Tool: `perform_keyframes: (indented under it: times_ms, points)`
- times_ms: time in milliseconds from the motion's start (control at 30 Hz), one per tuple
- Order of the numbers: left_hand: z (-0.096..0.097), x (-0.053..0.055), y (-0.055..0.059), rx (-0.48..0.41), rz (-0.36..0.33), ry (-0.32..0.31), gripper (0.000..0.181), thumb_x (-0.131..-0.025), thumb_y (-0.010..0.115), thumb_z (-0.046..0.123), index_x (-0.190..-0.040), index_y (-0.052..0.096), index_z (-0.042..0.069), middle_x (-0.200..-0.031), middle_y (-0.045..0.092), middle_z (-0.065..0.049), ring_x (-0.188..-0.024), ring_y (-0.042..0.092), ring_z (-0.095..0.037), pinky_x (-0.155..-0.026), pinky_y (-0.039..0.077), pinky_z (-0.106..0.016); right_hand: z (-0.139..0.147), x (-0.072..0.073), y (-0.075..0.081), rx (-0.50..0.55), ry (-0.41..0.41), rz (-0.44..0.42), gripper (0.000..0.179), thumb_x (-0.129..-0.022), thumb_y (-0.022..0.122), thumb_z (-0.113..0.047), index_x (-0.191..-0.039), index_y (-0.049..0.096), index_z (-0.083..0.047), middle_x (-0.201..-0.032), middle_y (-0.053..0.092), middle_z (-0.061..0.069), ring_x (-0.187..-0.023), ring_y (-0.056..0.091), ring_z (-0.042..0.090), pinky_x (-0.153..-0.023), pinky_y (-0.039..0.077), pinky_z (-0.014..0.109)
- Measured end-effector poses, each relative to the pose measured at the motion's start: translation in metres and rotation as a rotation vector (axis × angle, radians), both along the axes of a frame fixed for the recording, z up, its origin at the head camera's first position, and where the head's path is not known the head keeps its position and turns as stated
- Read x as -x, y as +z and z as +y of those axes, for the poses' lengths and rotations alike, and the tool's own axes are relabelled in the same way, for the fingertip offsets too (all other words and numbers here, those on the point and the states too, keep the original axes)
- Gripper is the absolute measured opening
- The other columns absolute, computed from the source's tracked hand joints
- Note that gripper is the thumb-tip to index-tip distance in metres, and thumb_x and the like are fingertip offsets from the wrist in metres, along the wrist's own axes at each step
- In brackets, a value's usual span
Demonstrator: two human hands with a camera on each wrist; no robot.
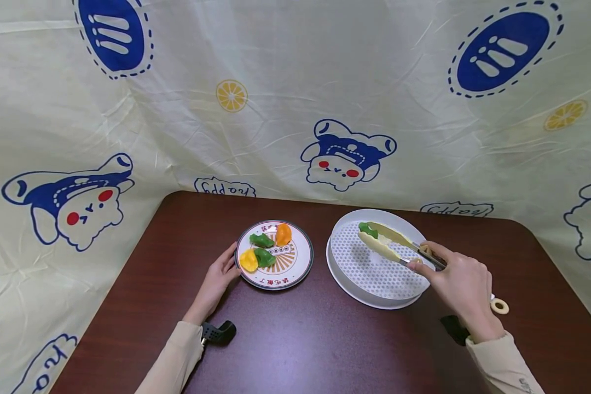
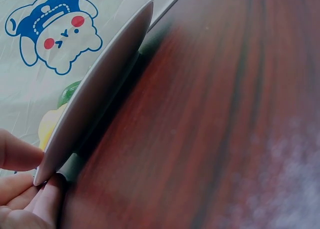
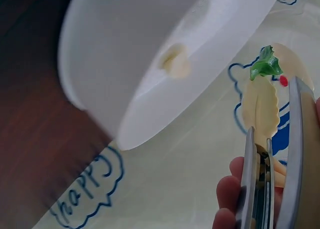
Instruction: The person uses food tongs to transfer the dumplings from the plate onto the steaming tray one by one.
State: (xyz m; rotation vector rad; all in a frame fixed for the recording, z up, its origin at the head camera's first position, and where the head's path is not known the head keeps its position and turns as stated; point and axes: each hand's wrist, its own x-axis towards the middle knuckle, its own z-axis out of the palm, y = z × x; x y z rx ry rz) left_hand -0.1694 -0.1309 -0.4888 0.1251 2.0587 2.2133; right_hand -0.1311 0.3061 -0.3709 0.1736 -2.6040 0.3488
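Item, my left hand (image 1: 219, 279): fingers pinching the near edge of a round plate (image 1: 295, 262), thumb above the rim, the others beneath.

Item, the plate's load: an orange piece (image 1: 283, 235), a yellow piece (image 1: 248, 260), an upper green piece (image 1: 262, 240) and a lower green piece (image 1: 264, 258), this last touching the yellow one.

Item, my right hand (image 1: 460, 282): fingers wrapped about pale-tipped tongs (image 1: 381, 249), which reach over the basket.

Item, the held green piece (image 1: 368, 230): at the tips of the tongs, above the perforated floor; whether it touches that floor, I cannot tell.

Item, a round white basket (image 1: 364, 268): beside the plate, apart from it, on the dark worktop (image 1: 276, 339); inside lies a pale piece (image 3: 177, 61), its kind unclear.

Step in hand, as I judge it: moving pieces by tongs between plate and basket, the direction undetermined.

Next move, in my judgement: it calls for a light, even squeeze on the soft-looking piece and a steady plate.
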Motion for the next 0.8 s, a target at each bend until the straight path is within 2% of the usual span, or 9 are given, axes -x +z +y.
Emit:
perform_keyframes:
  times_ms: [333,667,800]
  points:
    - [0.000,-0.001,0.003,0.025,-0.010,0.000,0.064,-0.091,0.046,-0.008,-0.149,0.020,-0.005,-0.156,0.018,-0.018,-0.140,0.022,-0.033,-0.104,0.032,-0.029,0.034,-0.004,-0.009,0.015,-0.060,-0.051,0.039,-0.070,0.079,-0.045,-0.097,0.070,-0.017,-0.047,0.031,-0.006,-0.045,0.032,0.018,-0.039,0.024,0.033]
    - [0.001,-0.001,0.000,0.003,-0.005,0.013,0.065,-0.091,0.047,-0.010,-0.149,0.020,-0.004,-0.155,0.019,-0.018,-0.140,0.024,-0.032,-0.098,0.035,-0.019,0.062,-0.005,-0.015,-0.057,-0.065,-0.126,0.045,-0.071,0.077,-0.049,-0.099,0.068,-0.015,-0.045,0.030,-0.006,-0.044,0.032,0.018,-0.038,0.024,0.033]
    - [0.000,-0.001,0.000,0.008,0.000,0.009,0.064,-0.091,0.046,-0.010,-0.149,0.020,-0.005,-0.155,0.019,-0.019,-0.140,0.023,-0.033,-0.100,0.034,-0.021,0.066,-0.006,-0.014,-0.094,-0.048,-0.142,0.043,-0.072,0.077,-0.047,-0.098,0.067,-0.014,-0.047,0.028,-0.007,-0.045,0.030,0.017,-0.037,0.024,0.033]
